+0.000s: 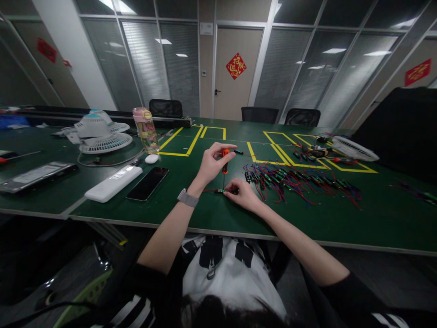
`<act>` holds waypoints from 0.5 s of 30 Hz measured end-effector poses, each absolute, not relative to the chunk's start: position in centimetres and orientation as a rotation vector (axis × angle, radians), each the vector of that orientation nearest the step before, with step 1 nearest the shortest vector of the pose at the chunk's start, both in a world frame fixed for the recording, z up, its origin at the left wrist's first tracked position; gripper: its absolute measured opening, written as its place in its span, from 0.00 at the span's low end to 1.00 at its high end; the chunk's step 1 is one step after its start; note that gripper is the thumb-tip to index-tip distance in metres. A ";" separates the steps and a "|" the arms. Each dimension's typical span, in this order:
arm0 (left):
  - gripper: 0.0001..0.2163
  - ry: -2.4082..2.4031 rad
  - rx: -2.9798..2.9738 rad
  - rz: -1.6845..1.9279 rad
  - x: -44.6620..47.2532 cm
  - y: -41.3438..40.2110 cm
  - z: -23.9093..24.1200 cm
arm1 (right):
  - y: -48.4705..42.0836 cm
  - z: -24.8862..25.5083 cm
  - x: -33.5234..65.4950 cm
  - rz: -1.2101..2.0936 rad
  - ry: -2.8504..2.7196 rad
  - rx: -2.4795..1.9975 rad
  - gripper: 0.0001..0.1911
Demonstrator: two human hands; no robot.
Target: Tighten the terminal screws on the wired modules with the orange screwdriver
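My left hand [213, 163], with a watch on its wrist, is closed around the orange and black handle of a screwdriver [225, 169]. The screwdriver stands upright, its thin shaft pointing down at a small green circuit board [220, 191] on the table. Whether the tip touches the board is too small to tell. My right hand [241, 193] pinches the right end of that board, which has a red wire running out to the left. Just beyond the screwdriver handle lies another small dark board [238, 151] with a wire. Right of my hands spreads a heap of wired circuit boards [290, 179].
On the green table [164, 214], a phone [148, 183], a white oblong device [114, 183] and a white earbud-like case [152, 158] lie to the left. Behind them stand a bottle [146, 132] and white fans [102, 136]. Another fan [353, 148] lies at the right.
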State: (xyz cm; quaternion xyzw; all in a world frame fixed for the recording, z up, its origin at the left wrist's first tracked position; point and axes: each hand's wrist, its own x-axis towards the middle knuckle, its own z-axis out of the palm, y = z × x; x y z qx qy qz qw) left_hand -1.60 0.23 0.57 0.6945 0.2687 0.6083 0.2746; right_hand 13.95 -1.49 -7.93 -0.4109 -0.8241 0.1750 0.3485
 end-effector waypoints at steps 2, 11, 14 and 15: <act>0.11 0.702 1.875 1.623 -1.6 0.3 0.6 | -1.5 -8.0 14.0 0.447 -2.134 -1.065 0.03; 0.12 0.706 1.840 1.638 -1.5 0.1 0.7 | -1.5 -7.9 13.9 0.459 -2.126 -1.067 0.03; 0.10 0.736 1.876 1.674 -1.6 0.3 0.7 | -1.5 -7.9 13.9 0.457 -2.128 -1.072 0.03; 0.10 0.718 1.864 1.656 -1.6 0.3 0.7 | -1.5 -7.9 13.9 0.456 -2.128 -1.074 0.03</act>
